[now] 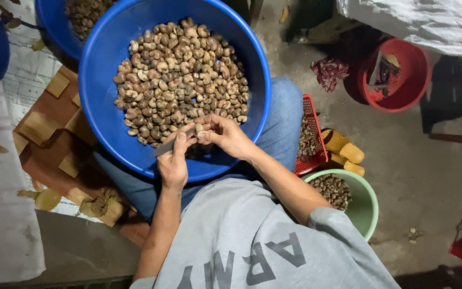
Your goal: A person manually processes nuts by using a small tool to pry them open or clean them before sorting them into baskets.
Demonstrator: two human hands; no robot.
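Our left hand [173,160] grips a small flat grey blade [173,143], its tip touching one pale cashew nut [199,128] pinched in our right hand [225,135], perhaps half-shelled. Both hover just above the round blue plastic basin [100,80] of brown nuts [180,75].

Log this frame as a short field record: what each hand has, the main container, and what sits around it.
left hand: grips a small flat blade
right hand: pinches one nut against the blade tip
main container: large blue basin on the lap, full of brown nuts
person's right side: red basket, green bowl with nuts, yellow sandals
further off: red tub, second blue basin
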